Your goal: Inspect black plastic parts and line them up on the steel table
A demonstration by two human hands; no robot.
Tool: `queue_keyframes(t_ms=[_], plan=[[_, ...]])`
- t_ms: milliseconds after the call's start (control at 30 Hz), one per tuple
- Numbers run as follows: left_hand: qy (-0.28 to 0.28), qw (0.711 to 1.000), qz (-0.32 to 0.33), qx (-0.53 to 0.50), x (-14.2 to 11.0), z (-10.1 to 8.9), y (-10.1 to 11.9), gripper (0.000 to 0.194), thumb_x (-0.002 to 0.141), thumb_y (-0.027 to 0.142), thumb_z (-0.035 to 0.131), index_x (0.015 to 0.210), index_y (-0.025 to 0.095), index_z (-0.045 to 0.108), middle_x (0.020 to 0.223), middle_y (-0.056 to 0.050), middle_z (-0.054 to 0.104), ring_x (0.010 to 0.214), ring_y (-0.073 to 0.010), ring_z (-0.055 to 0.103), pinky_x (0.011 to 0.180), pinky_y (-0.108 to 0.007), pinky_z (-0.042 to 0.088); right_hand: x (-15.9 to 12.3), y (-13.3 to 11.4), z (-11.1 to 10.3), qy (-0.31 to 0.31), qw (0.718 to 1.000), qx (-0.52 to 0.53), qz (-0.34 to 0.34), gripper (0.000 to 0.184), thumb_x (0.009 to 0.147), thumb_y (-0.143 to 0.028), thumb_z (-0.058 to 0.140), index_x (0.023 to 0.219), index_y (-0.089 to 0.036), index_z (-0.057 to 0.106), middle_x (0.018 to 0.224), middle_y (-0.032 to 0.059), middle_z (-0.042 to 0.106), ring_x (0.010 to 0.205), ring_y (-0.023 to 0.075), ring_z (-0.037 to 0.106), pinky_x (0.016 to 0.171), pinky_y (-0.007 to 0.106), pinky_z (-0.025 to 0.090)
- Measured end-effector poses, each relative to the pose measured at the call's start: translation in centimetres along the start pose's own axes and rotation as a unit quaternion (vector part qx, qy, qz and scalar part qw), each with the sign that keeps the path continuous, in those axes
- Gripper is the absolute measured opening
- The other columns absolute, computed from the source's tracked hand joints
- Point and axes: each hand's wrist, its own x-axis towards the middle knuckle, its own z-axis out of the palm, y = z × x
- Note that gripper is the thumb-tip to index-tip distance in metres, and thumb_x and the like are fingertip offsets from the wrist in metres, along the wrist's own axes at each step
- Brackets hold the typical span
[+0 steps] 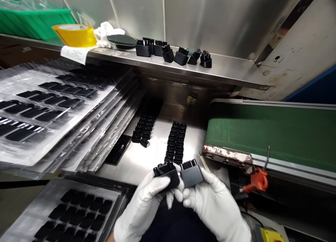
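While held side by side, best gripped lightly by the edges

Avoid brushing the stacked clear plastic trays (60,137) at nine o'clock. At six o'clock, see the left white-gloved hand (141,203) clasping a ridged black plastic block (172,177), thumb on its face; perhaps ease that thumb to spare the surface. Just right of it, see the right white-gloved hand (216,203) pinching a flat-faced black plastic block (192,176) by end and underside: probably sound.

Tray stack (105,130) left; conveyor (273,133) right; shelf (225,69) behind.
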Motion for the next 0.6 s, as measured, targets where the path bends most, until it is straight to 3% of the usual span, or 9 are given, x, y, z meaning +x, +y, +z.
queue_keyframes(t_ms=[200,300,433,600], plan=[[-0.011,1.0,-0.006,0.004,0.5,0.4,-0.2,0.028,0.088,0.031,0.06,0.106,0.01,0.06,0.079,-0.012,0.067,0.066,-0.0202,0.062,0.054,-0.023,0.047,-0.5,-0.4,-1.2,0.007,0.998,-0.043,-0.034,0.039,0.089,-0.032,0.058,0.113,-0.003,0.066,0.1,0.017,0.068,0.081,0.0159,0.063,0.072,0.022,0.051],[-0.039,0.999,-0.027,-0.007,0.9,-0.5,-0.7,0.029,0.091,0.032,0.055,0.103,0.007,0.062,0.081,-0.016,0.067,0.068,-0.021,0.063,0.054,-0.022,0.046,0.3,-0.2,-3.4,0.067,0.984,-0.143,-0.08,0.03,0.081,-0.022,0.063,0.108,-0.01,0.067,0.099,0.0116,0.069,0.085,0.0165,0.065,0.076,0.025,0.051],[-0.014,0.998,-0.046,-0.039,1.2,-1.6,-1.6,0.033,0.091,0.032,0.055,0.11,0.006,0.061,0.085,-0.017,0.066,0.066,-0.0202,0.063,0.051,-0.021,0.046,3.3,1.1,-9.2,0.198,0.911,-0.336,-0.134,0.026,0.074,-0.025,0.071,0.097,-0.013,0.064,0.09,0.0049,0.068,0.082,0.0174,0.064,0.076,0.031,0.051],[0.033,0.997,-0.049,-0.055,0.9,-1.7,-2.3,0.024,0.088,0.028,0.057,0.098,0.006,0.06,0.09,-0.018,0.065,0.067,-0.0202,0.064,0.049,-0.02,0.047,6.4,2.5,-16.1,0.266,0.832,-0.459,-0.161,0.024,0.078,-0.023,0.06,0.099,-0.012,0.063,0.068,0.0019,0.062,0.057,0.0154,0.058,0.054,0.028,0.046]])
